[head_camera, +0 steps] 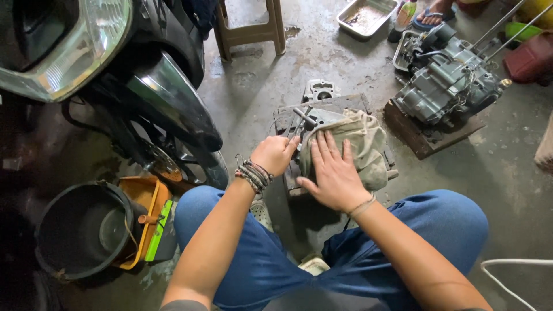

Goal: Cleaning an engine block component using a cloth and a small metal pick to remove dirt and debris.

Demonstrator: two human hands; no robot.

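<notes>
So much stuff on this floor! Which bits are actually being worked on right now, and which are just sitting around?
In use:
- grey rag, pressed flat under the right hand
- metal part under the rag, with the left hand closed at its edge
- wooden block underneath

Lying about:
- engine on its board
- metal tray
- black bucket
- stool
- motorbike wheel

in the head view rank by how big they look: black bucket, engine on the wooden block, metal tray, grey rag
1. black bucket, though it sits nearest the camera
2. engine
3. grey rag, partly covered by the right hand
4. metal tray, farthest away and cut by the frame edge, so unsure
</notes>
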